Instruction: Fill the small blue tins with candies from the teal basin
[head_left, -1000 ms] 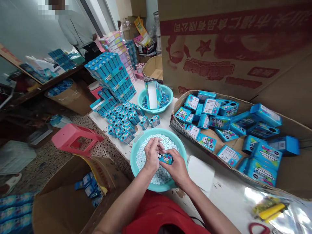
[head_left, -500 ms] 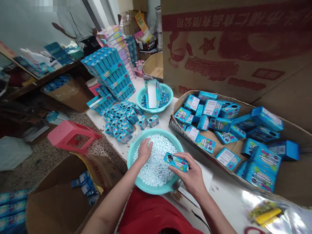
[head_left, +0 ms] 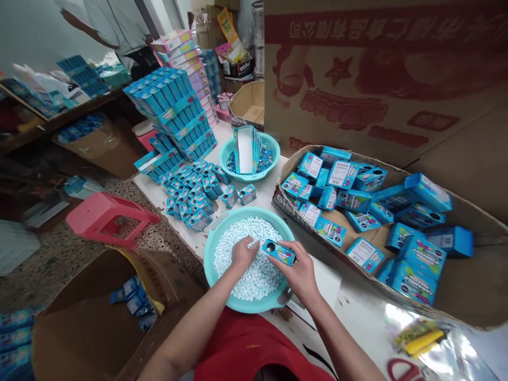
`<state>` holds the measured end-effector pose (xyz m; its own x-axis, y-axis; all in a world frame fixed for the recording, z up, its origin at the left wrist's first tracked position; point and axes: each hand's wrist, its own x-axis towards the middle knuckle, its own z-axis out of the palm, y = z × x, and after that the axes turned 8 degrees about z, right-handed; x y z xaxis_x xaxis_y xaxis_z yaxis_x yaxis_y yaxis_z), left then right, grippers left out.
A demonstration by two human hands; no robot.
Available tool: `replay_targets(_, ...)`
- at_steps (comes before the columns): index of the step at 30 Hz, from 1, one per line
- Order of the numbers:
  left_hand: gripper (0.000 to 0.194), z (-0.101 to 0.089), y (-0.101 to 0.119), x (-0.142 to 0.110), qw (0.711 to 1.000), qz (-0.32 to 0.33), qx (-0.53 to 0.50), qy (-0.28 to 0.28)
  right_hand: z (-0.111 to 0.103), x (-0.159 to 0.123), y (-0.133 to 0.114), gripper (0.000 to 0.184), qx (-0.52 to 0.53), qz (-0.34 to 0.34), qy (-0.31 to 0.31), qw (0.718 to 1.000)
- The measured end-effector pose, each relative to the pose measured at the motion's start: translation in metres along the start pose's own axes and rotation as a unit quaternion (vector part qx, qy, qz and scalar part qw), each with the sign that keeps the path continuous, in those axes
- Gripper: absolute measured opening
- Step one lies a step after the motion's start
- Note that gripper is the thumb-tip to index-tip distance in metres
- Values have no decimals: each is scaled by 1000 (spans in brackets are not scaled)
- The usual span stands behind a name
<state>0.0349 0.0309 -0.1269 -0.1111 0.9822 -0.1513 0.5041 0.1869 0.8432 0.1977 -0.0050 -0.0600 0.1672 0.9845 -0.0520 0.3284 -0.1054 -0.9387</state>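
Observation:
My right hand (head_left: 302, 272) grips a small blue candy box (head_left: 280, 253), tilted on its side, with a round dark hole at its left end. It hangs over a turquoise basin (head_left: 291, 225) full of small white candies (head_left: 254, 286). Close to the box's left end, my left hand (head_left: 243, 256) is closed, thumb and fingers drawn together above the candies. A few white candies show at its fingertips; the inside of the palm is hidden.
Behind the basin stand several small blue boxes (head_left: 198, 203) and tall stacked display trays (head_left: 174, 106). A second basin (head_left: 270, 172) holds blue pieces and folded cards. Right is a carton (head_left: 337, 211) of blue boxes; left, a red stool (head_left: 107, 217) and floor carton (head_left: 79, 317). Scissors (head_left: 400, 365) lie front right.
My left hand has risen from among the candies and moved right to the box, fingers closing. My right hand has brought the box slightly left and up.

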Motion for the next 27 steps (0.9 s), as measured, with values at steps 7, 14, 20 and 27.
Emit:
replay_targets(7, 31, -26, 60, -9, 897, -104, -425, 67, 17, -7, 13, 27, -50, 1, -34, 998)
replay_targets(14, 26, -27, 91, -16, 864, -43, -489, 116, 26, -10, -9, 29, -98, -31, -57, 993)
replay_targets(20, 32, -27, 95, -12, 856, -49, -495, 142, 24, -10, -12, 30, -119, -23, -80, 989)
replay_targets(27, 30, -28, 99, -13, 871, -23, -473, 128, 22, -11, -16, 28, -90, -37, -73, 993)
